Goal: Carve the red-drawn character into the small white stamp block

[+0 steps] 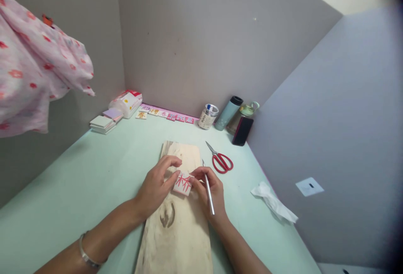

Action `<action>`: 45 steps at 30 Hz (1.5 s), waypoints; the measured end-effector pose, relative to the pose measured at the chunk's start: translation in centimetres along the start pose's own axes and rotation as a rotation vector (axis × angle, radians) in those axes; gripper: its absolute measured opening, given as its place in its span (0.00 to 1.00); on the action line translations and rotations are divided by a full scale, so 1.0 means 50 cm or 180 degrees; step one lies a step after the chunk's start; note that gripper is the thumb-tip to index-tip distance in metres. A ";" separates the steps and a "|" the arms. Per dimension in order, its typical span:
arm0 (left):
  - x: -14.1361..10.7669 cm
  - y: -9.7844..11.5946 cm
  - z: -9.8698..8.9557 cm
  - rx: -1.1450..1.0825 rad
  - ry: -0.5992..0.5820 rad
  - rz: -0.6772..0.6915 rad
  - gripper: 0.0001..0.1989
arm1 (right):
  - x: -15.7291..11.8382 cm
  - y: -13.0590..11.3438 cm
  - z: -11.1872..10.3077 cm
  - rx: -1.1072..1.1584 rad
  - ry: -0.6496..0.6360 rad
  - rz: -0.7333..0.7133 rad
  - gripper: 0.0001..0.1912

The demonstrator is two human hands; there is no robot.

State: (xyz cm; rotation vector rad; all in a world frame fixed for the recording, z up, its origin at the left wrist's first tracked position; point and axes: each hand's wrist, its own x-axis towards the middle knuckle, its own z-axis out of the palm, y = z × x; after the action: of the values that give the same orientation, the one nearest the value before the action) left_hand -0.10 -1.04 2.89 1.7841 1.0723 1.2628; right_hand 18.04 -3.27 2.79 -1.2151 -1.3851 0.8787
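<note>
A small white square block (182, 183) with red character strokes is over the wooden board (176, 240). My left hand (157, 183) touches the block's upper left edge with its thumb, its index finger curved above and apart from the thumb. At the block's right edge, the thumb and fingertips of my right hand (210, 190) pinch it. A silver craft knife (208, 194) lies between the fingers of that same hand, its blade pointing away from me.
Red-handled scissors (222, 162) lie right of the board, with a crumpled tissue (273, 202) farther right. Along the back stand a can (208, 117), a blue bottle (229, 113) and a phone (242, 131). Stacked blocks (103, 124), a tissue pack (127, 102) and lettered tiles (171, 116) sit back left.
</note>
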 end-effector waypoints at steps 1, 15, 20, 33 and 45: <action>-0.001 0.001 0.001 0.0001 -0.0058 -0.0019 0.07 | 0.000 0.000 0.000 -0.0026 -0.0001 -0.0009 0.06; 0.001 0.000 -0.002 0.0021 -0.0236 -0.0075 0.07 | 0.000 0.002 -0.002 -0.0082 -0.0001 -0.0037 0.06; 0.000 0.000 -0.001 0.0040 -0.0259 -0.0067 0.07 | 0.001 0.002 -0.003 -0.0134 0.0013 -0.0064 0.06; 0.001 0.002 -0.001 0.0065 -0.0261 -0.0029 0.08 | 0.002 0.004 -0.004 -0.0119 0.0029 -0.0024 0.06; -0.002 -0.006 0.004 0.0037 -0.0469 -0.0120 0.09 | 0.002 0.001 -0.002 -0.0049 0.0020 0.0010 0.07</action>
State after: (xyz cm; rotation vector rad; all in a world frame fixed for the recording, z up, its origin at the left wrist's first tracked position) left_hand -0.01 -1.02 2.52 1.8267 1.0268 1.0866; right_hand 18.17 -3.19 2.78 -1.2312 -1.3876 0.8672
